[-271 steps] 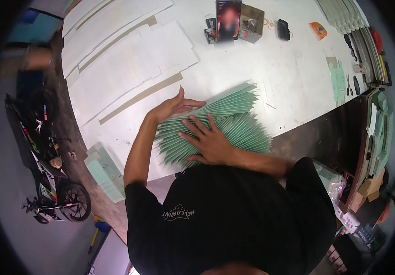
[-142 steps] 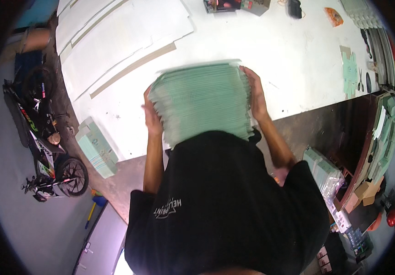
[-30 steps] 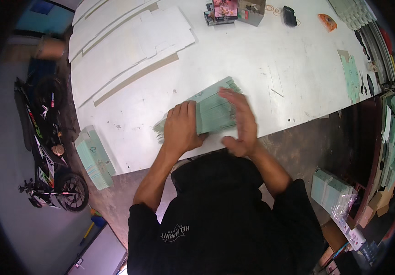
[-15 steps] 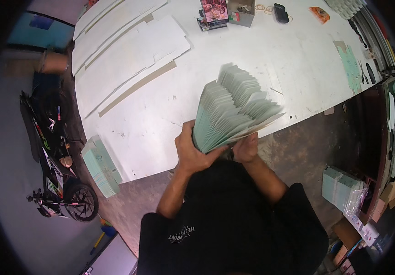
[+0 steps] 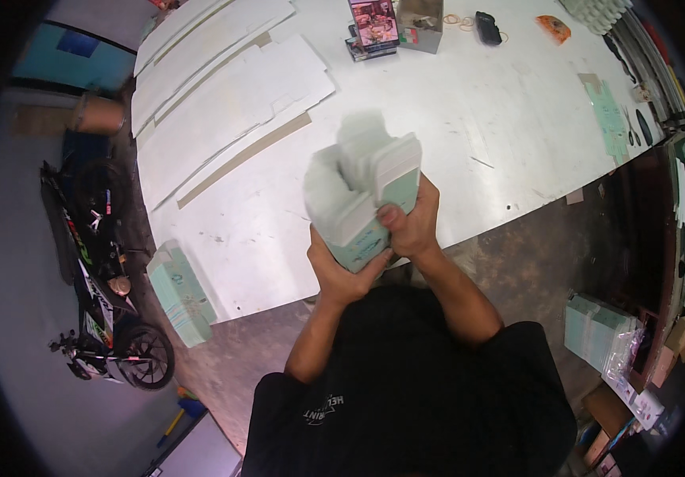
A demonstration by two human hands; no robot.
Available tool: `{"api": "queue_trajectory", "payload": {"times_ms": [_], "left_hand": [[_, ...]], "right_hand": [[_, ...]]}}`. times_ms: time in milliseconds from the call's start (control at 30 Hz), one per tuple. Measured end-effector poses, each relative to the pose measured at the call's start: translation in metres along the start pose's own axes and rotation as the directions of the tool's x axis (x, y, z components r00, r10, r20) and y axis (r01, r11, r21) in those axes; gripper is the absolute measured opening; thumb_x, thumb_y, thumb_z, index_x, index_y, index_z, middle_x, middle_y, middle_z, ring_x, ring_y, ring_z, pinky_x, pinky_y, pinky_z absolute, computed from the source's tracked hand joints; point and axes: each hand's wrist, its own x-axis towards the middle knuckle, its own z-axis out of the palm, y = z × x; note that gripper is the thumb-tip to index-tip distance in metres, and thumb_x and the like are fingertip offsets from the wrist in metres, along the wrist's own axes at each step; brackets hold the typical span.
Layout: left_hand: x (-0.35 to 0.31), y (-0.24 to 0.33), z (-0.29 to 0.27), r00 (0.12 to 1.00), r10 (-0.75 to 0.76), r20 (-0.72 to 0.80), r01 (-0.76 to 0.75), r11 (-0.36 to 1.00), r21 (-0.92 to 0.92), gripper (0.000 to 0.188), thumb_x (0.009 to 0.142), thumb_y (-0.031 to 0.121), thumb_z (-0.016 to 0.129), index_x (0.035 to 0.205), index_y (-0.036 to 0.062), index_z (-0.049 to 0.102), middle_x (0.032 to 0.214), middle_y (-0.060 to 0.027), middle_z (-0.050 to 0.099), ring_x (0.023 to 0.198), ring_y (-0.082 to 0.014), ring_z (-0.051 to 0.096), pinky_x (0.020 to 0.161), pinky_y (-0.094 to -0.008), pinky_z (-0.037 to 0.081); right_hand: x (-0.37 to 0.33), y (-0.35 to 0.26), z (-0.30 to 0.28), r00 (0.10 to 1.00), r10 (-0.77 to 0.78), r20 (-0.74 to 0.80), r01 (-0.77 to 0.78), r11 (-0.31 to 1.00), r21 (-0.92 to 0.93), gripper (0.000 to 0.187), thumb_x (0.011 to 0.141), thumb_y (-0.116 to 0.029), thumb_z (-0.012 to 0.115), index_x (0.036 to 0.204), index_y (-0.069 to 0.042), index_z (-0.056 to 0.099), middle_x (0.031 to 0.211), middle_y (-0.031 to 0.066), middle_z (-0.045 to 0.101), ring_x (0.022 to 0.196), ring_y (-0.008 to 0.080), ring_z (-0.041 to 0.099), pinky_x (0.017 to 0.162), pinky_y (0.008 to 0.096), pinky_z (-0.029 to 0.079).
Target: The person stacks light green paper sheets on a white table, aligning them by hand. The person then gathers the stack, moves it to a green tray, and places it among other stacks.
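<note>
Gripping the pale green card stack (image 5: 358, 245) between them, my left hand (image 5: 338, 274) and right hand (image 5: 416, 229) bracket its lower end, thumbs in front, I judge, to stop loose cards slipping; beyond the fingers lies the white table (image 5: 458, 151).

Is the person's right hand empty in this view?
No, the right hand and the left hand both grip the stack of flat green-and-white cartons.

The top of the paper stack (image 5: 360, 229) is blurred. Most fingers of the left hand (image 5: 338, 274) and the right hand (image 5: 416, 226) are hidden behind it. The black shirt (image 5: 418, 397) is cut off by the bottom edge.
</note>
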Motion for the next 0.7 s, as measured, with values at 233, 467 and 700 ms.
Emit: {"api": "queue_trajectory", "payload": {"times_ms": [233,467,700], "left_hand": [[0.013,-0.006,-0.036,0.959,-0.255,0.125,0.279,0.756,-0.593,0.076,0.065,0.021,0.098,0.128,-0.0059,0.063,0.114,-0.017,0.076,0.105,-0.0252,0.074,0.094,-0.0391,0.058],[0.004,-0.012,-0.036,0.936,-0.307,0.175,0.333,0.604,-0.724,0.076,0.066,0.021,0.098,0.127,-0.0057,0.063,0.114,-0.0173,0.076,0.105,-0.0254,0.074,0.094,-0.0389,0.058],[-0.001,-0.013,-0.034,0.928,-0.318,0.194,0.353,0.579,-0.735,0.075,0.066,0.022,0.098,0.127,-0.0055,0.063,0.114,-0.0176,0.076,0.105,-0.0257,0.074,0.093,-0.0387,0.058]], "right_hand": [[-0.031,-0.045,0.012,0.931,-0.086,0.354,0.225,0.899,-0.375,0.152,0.063,-0.061,0.099,0.164,0.012,0.012,0.15,0.0306,0.046,0.139,0.0397,0.051,0.116,0.0489,0.04],[-0.044,-0.053,0.026,0.897,-0.111,0.428,0.315,0.84,-0.442,0.141,0.075,-0.065,0.089,0.161,0.015,0.012,0.145,0.0386,0.044,0.134,0.0499,0.049,0.11,0.0632,0.039],[-0.045,-0.055,0.027,0.899,-0.117,0.422,0.331,0.814,-0.478,0.137,0.076,-0.064,0.089,0.159,0.016,0.015,0.141,0.0384,0.047,0.131,0.0501,0.052,0.108,0.0641,0.039]]}}
